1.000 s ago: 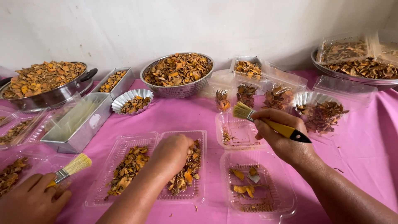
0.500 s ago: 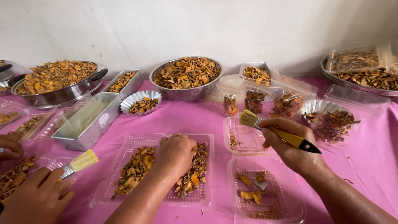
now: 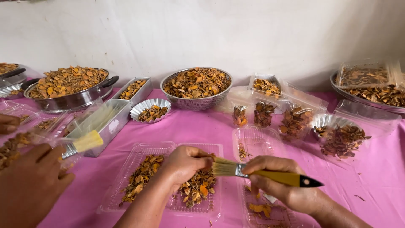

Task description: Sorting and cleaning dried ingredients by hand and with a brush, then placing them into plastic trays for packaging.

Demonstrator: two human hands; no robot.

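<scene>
While our left hand (image 3: 185,162) curls its fingers together over the dried orange-brown pieces (image 3: 195,189) in the open clear clamshell tray (image 3: 126,181), pinching what seems to be one piece, though our knuckles hide it, our right hand (image 3: 287,190) is clamped around the yellow handle of a paintbrush (image 3: 261,173). We hold the brush level, its pale bristles pointing at the left fingertips and touching them or nearly so. Under our right hand lies a second clear tray (image 3: 253,211) with a few orange pieces; just beyond that hand sits another small clear tray (image 3: 253,145), almost bare. Far to the left of our left hand, another person's hand (image 3: 29,181) grips a similar brush (image 3: 84,143) over more trays. Well beyond both our hands, against the wall, stand a metal colander bowl (image 3: 197,88) and a handled steel pan (image 3: 69,88), both heaped with the same dried pieces, on the pink tablecloth (image 3: 371,181).
</scene>
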